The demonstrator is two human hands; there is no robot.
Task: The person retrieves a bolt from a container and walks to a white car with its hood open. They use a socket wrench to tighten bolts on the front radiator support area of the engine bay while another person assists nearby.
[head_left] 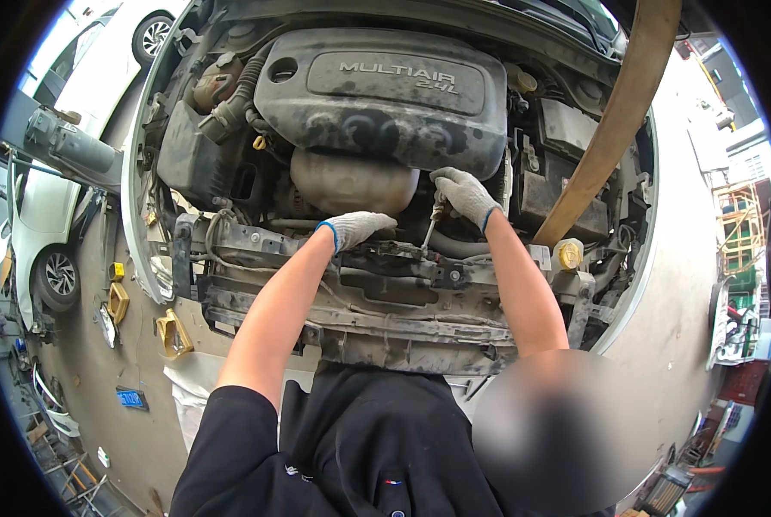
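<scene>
Both my hands wear white knit gloves with blue cuffs and work at the front of an open engine bay. A screwdriver [431, 231] is in my right hand [465, 196], gripped by its pale yellowish handle. Its shaft slants down, with the tip at the dark front crossmember [390, 261]. My left hand [360, 229] lies over the crossmember's top edge, fingers stretched to the right; its fingertips are partly hidden. Behind the hands sit a brown-grey metal heat shield [351, 181] and the dusty black engine cover [385, 95].
A long brown bar [605, 138] slants across the bay's right side, over the battery area. Nearby is a yellowish reservoir cap [568, 253]. On the floor at left lie yellow plastic pieces [173, 333] and a blue plate [131, 398]. A white car [45, 228] stands beyond a lift arm [71, 146].
</scene>
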